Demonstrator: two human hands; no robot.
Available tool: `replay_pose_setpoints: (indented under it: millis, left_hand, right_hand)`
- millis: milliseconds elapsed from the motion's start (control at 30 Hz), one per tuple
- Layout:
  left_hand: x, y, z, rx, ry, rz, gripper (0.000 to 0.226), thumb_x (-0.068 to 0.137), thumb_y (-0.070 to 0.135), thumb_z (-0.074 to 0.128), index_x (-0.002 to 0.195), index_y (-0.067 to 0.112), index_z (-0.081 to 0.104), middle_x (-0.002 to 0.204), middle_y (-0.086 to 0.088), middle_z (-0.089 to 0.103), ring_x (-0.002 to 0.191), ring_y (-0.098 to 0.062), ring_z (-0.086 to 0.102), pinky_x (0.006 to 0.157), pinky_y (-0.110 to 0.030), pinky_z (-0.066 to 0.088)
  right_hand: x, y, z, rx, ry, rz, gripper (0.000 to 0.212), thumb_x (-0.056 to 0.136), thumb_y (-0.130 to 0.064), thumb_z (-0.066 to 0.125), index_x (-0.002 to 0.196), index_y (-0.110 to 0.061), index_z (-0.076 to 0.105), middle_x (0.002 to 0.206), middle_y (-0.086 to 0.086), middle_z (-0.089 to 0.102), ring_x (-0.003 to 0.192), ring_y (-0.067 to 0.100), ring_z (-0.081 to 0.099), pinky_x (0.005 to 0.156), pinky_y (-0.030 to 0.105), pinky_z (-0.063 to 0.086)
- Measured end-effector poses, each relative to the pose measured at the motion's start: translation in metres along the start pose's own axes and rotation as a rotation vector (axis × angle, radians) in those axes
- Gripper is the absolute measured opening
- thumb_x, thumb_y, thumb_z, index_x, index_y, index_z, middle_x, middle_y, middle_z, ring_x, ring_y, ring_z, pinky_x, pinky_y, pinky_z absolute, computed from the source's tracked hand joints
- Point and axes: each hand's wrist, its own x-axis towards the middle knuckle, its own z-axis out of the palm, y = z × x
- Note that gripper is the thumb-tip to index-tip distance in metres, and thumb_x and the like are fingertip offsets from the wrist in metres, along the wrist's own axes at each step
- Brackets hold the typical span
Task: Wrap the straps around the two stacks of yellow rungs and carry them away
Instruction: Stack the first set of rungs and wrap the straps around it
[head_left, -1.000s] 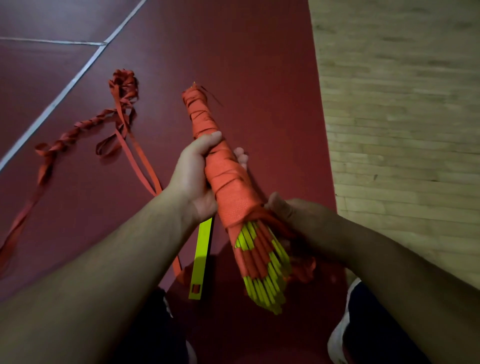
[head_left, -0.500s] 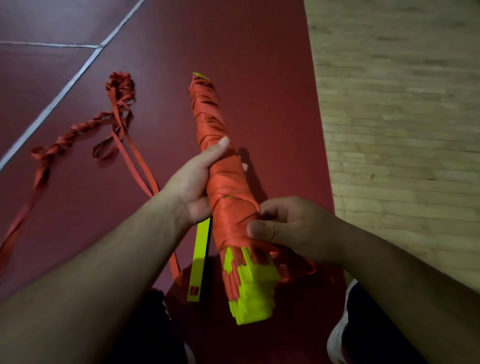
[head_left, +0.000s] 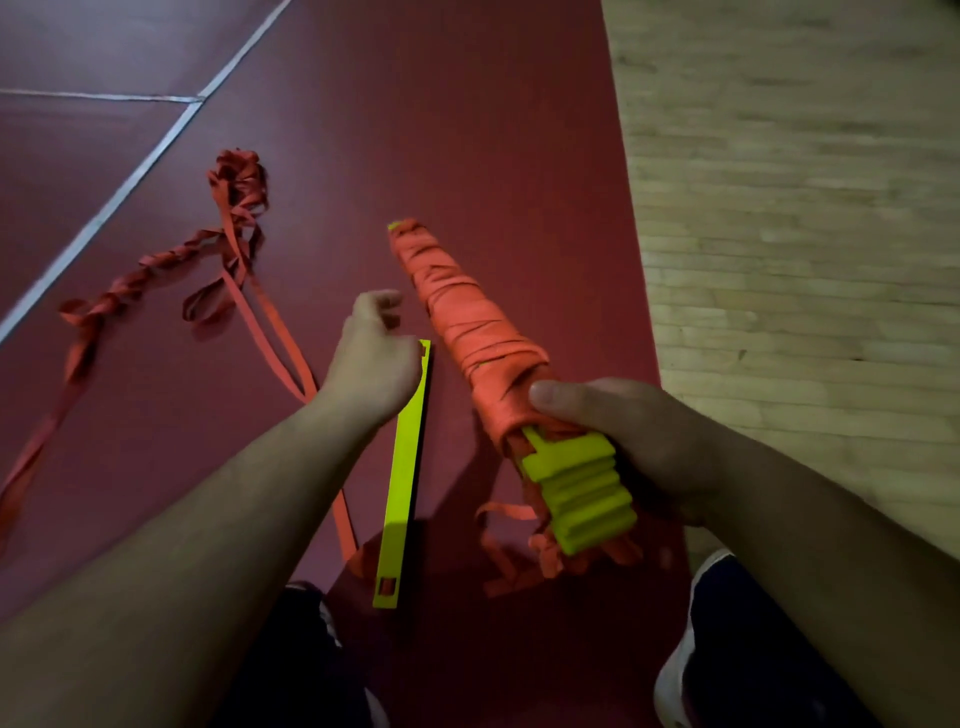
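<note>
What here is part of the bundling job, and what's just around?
Job: wrapped bundle of yellow rungs in the right hand; loose yellow rung; orange straps; left hand, free.
Around: red mat; wooden floor; shoes.

A dark red sports floor crossed by white painted lines meets pale wooden planking; lighting is dim.

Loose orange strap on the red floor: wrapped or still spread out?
Spread out. The loose orange strap trails unwound across the red floor, partly twisted, touching neither hand; only the strap-wrapped yellow rung bundle is bound.
</note>
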Motion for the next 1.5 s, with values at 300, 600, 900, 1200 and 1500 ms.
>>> replay_pose_setpoints:
  millis: [300, 600, 900, 1200, 1500]
  left_hand:
    - [-0.009, -0.004, -0.001, 0.413, -0.415, 0.733, 0.08, 0.072, 0.062, 0.063, 0.144, 0.032, 0.043, 0.151, 0.007, 0.047, 0.144, -0.01, 0.037, 0.117, -0.058, 0.028]
    - [-0.023, -0.01, 0.016, 0.262, -0.298, 0.689, 0.051, 0.065, 0.028, 0.089, 0.083, 0.026, 0.041, 0.071, 0.01, 0.057, 0.064, -0.005, 0.054, 0.057, -0.022, 0.041]
    - [-0.037, 0.001, 0.024, 0.106, -0.423, 0.425, 0.029, 0.068, 0.027, 0.082, 0.085, 0.032, 0.06, 0.074, 0.026, 0.061, 0.066, 0.005, 0.056, 0.061, -0.009, 0.038]
    - [-0.027, 0.004, 0.025, -0.202, -0.352, 0.15, 0.06, 0.06, 0.06, 0.079, 0.097, 0.015, 0.063, 0.082, 0.001, 0.063, 0.077, -0.016, 0.056, 0.08, -0.051, 0.053]
    - [-0.036, 0.019, 0.019, -0.227, -0.397, 0.075, 0.082, 0.069, 0.081, 0.06, 0.122, 0.019, 0.054, 0.111, -0.007, 0.069, 0.101, -0.025, 0.069, 0.095, -0.054, 0.052]
  right_hand:
    - [-0.004, 0.009, -0.003, -0.042, -0.22, 0.127, 0.052, 0.062, -0.067, 0.077, 0.059, -0.018, 0.06, 0.053, 0.003, 0.04, 0.039, 0.014, 0.033, 0.042, 0.024, 0.023]
    - [-0.014, -0.006, -0.017, -0.109, 0.129, -0.017, 0.056, 0.093, -0.044, 0.045, 0.056, -0.007, 0.063, 0.038, 0.01, 0.046, 0.027, 0.012, 0.03, 0.038, 0.023, 0.018]
    - [0.005, -0.001, -0.037, -0.411, 0.624, -0.348, 0.032, 0.097, -0.027, 0.048, 0.073, -0.014, 0.066, 0.048, 0.002, 0.055, 0.045, 0.019, 0.045, 0.049, 0.03, 0.033]
    - [0.005, 0.004, -0.041, -0.686, 0.732, -0.548, 0.016, 0.094, -0.026, 0.064, 0.103, -0.039, 0.068, 0.079, -0.017, 0.07, 0.07, 0.002, 0.065, 0.059, 0.016, 0.047]
    - [0.007, -0.002, -0.038, -0.513, 0.715, -0.499, 0.01, 0.095, -0.022, 0.061, 0.088, -0.014, 0.063, 0.073, 0.006, 0.071, 0.058, 0.008, 0.061, 0.054, 0.022, 0.045]
